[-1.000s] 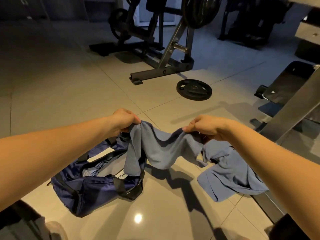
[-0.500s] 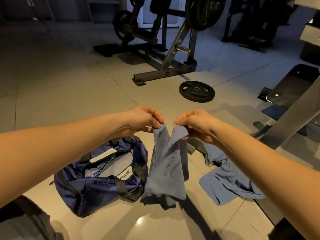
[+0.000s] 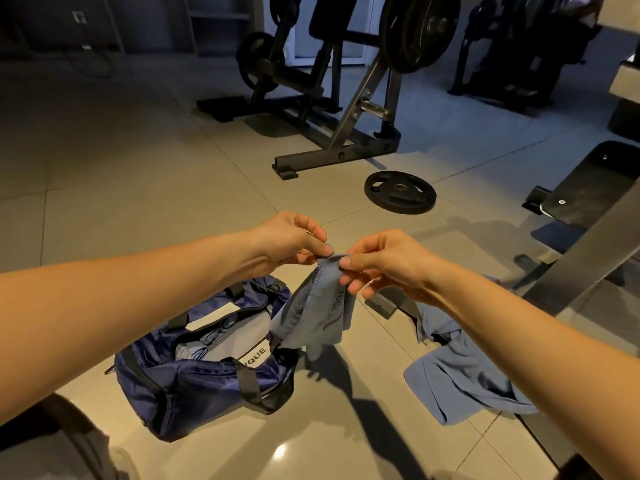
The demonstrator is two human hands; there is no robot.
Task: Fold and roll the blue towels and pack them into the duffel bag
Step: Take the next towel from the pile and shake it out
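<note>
A blue towel (image 3: 320,310) hangs folded in half in the air above the floor. My left hand (image 3: 294,242) and my right hand (image 3: 377,265) pinch its top corners, fingertips almost touching each other. Below and to the left lies the navy duffel bag (image 3: 194,382), unzipped, with a rolled blue towel (image 3: 207,339) visible inside. A second loose blue towel (image 3: 464,372) lies crumpled on the tiles to the right, partly hidden behind my right forearm.
A black weight plate (image 3: 400,192) lies flat on the tiled floor ahead. A metal weight rack (image 3: 346,143) stands behind it. A padded bench (image 3: 588,188) with a slanted steel frame fills the right side. My knee (image 3: 79,445) shows at bottom left.
My hands came together from wide apart, bringing the towel's two corners to meet. The towel went from stretched and sagging to hanging doubled over in front of the bag.
</note>
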